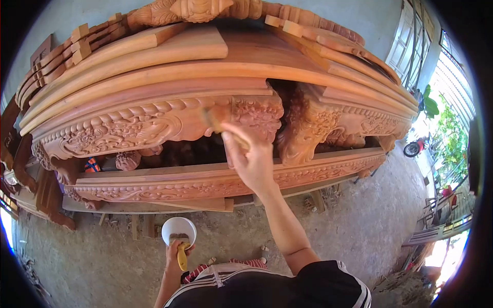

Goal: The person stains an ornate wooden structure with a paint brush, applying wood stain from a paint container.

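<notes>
My right hand (250, 159) is closed around the wooden handle of a paintbrush (213, 119). Its bristles, somewhat blurred, are at the carved apron (172, 120) of a large reddish-brown wooden furniture piece. Lower down, on the left, my left hand (179, 250) holds a white plastic bucket (177, 224) by its near side. A second brush with a yellow handle (182, 257) hangs over the bucket rim by that hand, its wide bristle end inside. A carved leg (305, 131) stands to the right of my right hand. Whatever liquid the bucket contains is hard to make out.
A long carved rail (215, 185) runs below the apron, resting on wooden supports. Planks and more carved parts (200, 9) are stacked on top. Concrete floor (354, 226) surrounds my feet. A metal bench (439, 231) and a red motorbike (414, 148) stand at the right.
</notes>
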`<action>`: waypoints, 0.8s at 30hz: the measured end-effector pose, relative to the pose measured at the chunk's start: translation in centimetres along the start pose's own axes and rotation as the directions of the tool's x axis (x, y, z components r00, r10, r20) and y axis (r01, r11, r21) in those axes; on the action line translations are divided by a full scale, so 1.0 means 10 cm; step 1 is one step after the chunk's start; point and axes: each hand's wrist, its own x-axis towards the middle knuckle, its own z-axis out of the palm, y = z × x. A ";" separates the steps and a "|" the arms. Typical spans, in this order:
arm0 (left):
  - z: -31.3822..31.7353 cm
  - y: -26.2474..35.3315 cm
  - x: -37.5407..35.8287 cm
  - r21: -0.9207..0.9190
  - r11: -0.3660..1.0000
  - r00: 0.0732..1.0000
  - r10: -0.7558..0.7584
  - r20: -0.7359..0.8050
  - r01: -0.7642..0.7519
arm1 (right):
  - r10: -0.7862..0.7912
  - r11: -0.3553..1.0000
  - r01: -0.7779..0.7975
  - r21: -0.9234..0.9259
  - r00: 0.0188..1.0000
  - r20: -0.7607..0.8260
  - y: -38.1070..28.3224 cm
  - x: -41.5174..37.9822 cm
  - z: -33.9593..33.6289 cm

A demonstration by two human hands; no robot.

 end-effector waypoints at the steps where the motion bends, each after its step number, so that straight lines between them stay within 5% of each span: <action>1: 0.03 0.01 0.00 0.007 1.000 1.000 -0.003 -0.004 0.003 | 0.043 0.996 -0.046 0.078 0.998 0.038 -0.05 -0.01 0.00; 4: 0.06 0.06 0.10 0.017 0.999 0.999 0.027 0.036 -0.027 | -0.027 0.998 0.031 0.060 0.998 -0.064 0.16 0.03 -0.10; 6: 0.06 0.05 0.13 0.033 0.999 1.000 -0.006 0.030 0.005 | 0.069 0.974 -0.126 -0.187 0.957 -0.283 0.26 0.10 -0.19; 9: 0.00 -0.05 0.19 -0.085 0.996 1.000 -0.011 0.024 0.013 | 0.171 0.984 -0.176 -0.009 0.966 -0.195 0.20 0.14 0.03; 15: -0.12 -0.06 0.12 -0.054 0.997 0.999 -0.044 0.028 0.046 | -0.193 0.976 0.195 0.100 0.981 -0.022 -0.27 0.12 0.84; 20: -0.32 -0.05 0.10 -0.035 0.999 0.999 0.000 0.046 0.001 | -0.063 0.971 0.029 0.236 0.988 0.139 -0.34 0.24 1.04; 24: -0.43 -0.03 0.06 -0.049 0.999 1.000 0.007 -0.007 -0.007 | 0.097 0.992 -0.105 0.068 0.989 0.115 -0.28 0.28 0.70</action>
